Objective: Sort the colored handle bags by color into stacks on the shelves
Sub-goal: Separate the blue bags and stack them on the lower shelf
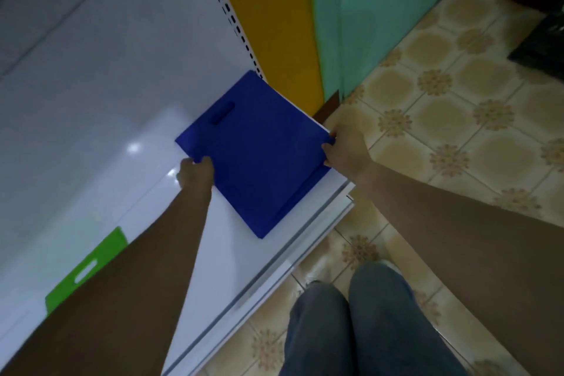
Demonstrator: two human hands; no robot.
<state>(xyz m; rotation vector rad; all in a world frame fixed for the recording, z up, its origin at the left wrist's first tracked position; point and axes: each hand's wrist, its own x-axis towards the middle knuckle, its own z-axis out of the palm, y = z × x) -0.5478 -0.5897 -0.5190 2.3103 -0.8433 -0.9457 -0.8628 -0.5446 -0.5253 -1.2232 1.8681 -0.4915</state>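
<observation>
Fingers (200,161) of left hand (195,172) curled over near-left edge of blue bag (259,156); fingers of right hand (345,148) pinching its right edge. Both hands closed on same bag, neither free.

Blue bag lying flat on white shelf (122,131), near shelf's right end, handle cut-out toward back panel. A second blue layer visible beneath at front-right edge; whether 1 bag or a stack of several, cannot tell.

Green bag (88,265) flat on same shelf, well apart to left, partly hidden by left forearm.

Progress, as a judgement: 2 colour positions started, blue and green. Current step: squaring blue bag in place. Unsorted bags not in view; remaining quantity unknown.
</observation>
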